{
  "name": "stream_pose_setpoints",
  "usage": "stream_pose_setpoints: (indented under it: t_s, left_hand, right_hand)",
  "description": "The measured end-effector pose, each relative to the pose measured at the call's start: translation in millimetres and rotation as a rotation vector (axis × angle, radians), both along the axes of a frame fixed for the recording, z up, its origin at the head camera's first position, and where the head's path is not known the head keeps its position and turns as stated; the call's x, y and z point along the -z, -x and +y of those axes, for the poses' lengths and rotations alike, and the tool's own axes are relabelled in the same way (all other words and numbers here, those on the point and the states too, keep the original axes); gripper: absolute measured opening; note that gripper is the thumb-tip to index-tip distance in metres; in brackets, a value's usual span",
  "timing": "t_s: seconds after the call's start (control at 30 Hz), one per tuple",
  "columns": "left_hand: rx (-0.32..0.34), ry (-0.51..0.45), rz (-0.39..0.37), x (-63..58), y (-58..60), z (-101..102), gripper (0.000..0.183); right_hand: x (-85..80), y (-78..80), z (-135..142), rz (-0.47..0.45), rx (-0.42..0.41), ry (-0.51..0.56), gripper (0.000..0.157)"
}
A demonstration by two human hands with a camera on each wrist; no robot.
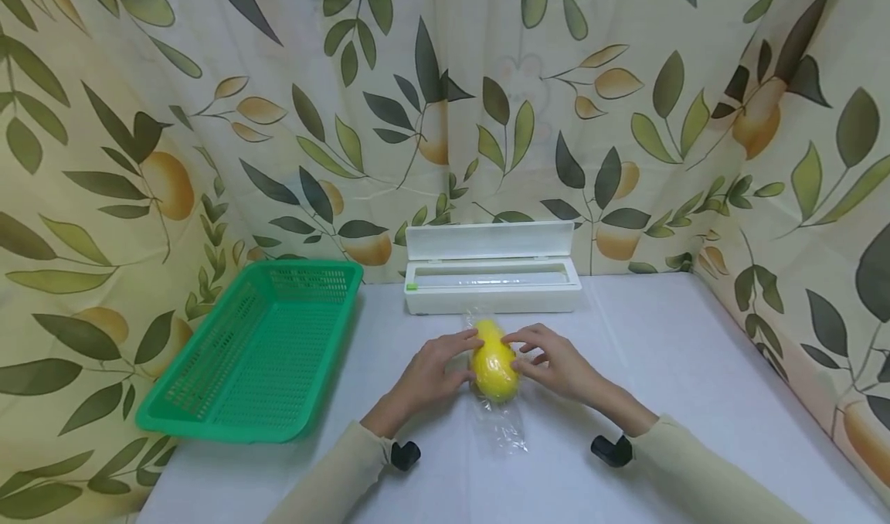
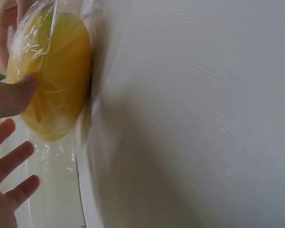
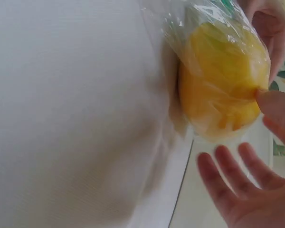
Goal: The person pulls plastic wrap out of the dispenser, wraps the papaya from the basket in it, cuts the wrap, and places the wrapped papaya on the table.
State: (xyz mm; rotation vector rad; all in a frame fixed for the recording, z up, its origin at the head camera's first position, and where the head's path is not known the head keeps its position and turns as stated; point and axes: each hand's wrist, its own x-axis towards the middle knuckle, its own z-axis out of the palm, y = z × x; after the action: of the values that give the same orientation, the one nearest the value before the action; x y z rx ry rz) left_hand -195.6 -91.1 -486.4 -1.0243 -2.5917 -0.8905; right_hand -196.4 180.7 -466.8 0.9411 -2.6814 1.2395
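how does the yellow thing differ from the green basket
The basket is much larger than the yellow thing. The basket is rectangular and perforated; the yellow thing is rounded and in clear plastic. The left hand and right hand touch the wrapped yellow thing; neither touches the basket.

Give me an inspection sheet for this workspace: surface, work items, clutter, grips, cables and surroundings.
Surface: white-covered table, faint creases.
Job's things: yellow pear-shaped item in clear film, lying on the table; film end spread toward the person.
Clutter: green basket at the left; white box behind the item, lid raised.
Grips: left grip and right grip touch the wrapped item from opposite sides.
Cables: nothing seen.
Surroundings: leaf-and-fruit patterned cloth behind and on both sides.
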Motion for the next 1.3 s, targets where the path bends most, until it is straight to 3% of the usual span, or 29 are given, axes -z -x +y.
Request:
stream_pose_setpoints:
  t_s: [0.13,0.27,0.37,0.63,0.8,1.03,1.3]
  left_hand:
    - [-0.005,-0.014,0.091,-1.0,-6.4,2.2,0.039]
    - [0.063,-0.043,0.060,-0.9,-14.3,3.0,0.021]
    - [0.093,-0.038,0.036,-0.7,-19.2,0.8,0.019]
    - [0.125,0.093,-0.025,-1.8,-30.9,-10.0,0.036]
    - [0.132,0.139,-0.049,-2.5,-33.4,-10.1,0.045]
    - [0.158,0.156,-0.018,-0.2,-33.4,-5.1,0.047]
    - [0.124,0.128,0.073,5.8,-32.1,0.1,0.019]
  right_hand:
    - [4.4,-3.8,-3.0,0.123,0.003,0.039,0.029]
    - [7.1,-8.4,-4.5,0.230,-0.044,0.036,0.025]
    - [8.4,-12.0,-1.5,0.276,-0.084,0.017,0.029]
    - [6.8,-27.0,10.8,0.228,-0.176,-0.167,0.059]
    - [7.5,-33.9,10.3,0.204,-0.190,-0.240,0.065]
    - [11.9,-36.9,5.4,0.269,-0.139,-0.218,0.052]
    - [12.6,-34.7,2.9,0.286,-0.110,-0.144,0.027]
